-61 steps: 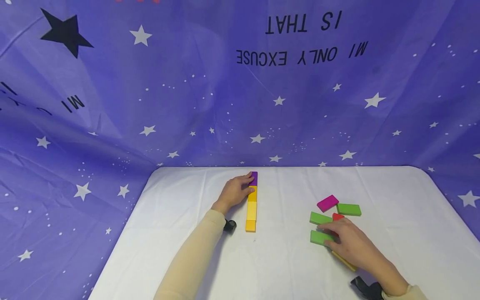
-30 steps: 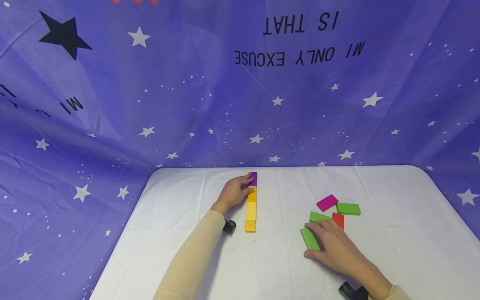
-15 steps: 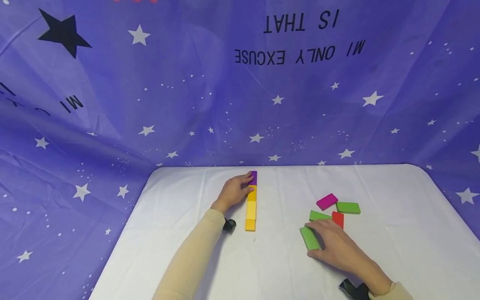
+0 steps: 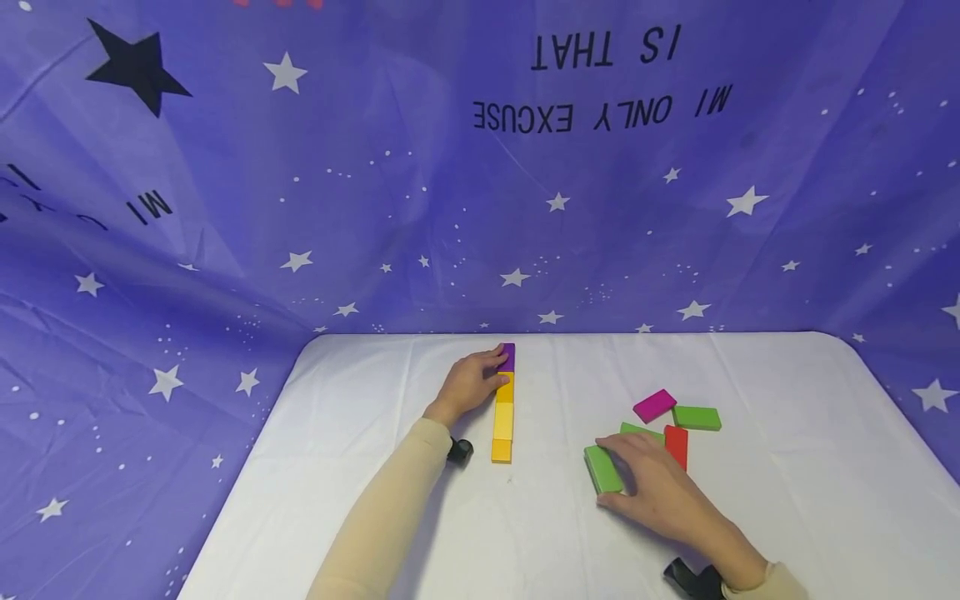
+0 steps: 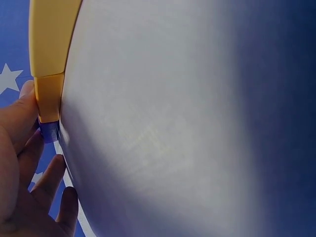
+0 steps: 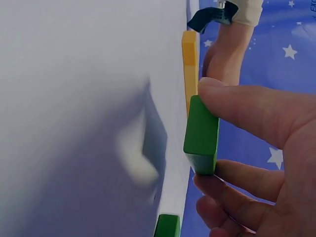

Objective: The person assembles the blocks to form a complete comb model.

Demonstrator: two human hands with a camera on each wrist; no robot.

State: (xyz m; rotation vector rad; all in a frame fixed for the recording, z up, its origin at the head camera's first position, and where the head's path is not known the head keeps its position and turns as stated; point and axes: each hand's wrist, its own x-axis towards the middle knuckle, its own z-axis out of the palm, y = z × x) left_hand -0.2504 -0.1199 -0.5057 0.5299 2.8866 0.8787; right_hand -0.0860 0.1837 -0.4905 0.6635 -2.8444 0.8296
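Observation:
On the white table, a row of blocks runs away from me in the head view: an orange block (image 4: 501, 451), a pale yellow block (image 4: 503, 421), a deeper yellow block (image 4: 506, 395) and a purple block (image 4: 509, 358) at the far end. My left hand (image 4: 467, 385) rests at the row's left side, fingers on the purple block, thumb touching the yellow one. My right hand (image 4: 660, 487) pinches a green block (image 4: 602, 471) between thumb and fingers. The right wrist view shows that green block (image 6: 202, 131) off the cloth, its shadow below.
Beyond my right hand lie a red block (image 4: 677, 446), a magenta block (image 4: 655, 406), a green block (image 4: 697, 417) and another green block (image 4: 637, 429), partly hidden by the hand. A purple star-printed curtain (image 4: 420, 250) hangs behind the table (image 4: 555, 517).
My right hand has taken hold of the near green block, turned it and carried it a little left. The red block shows more fully. The left hand and the row have stayed put.

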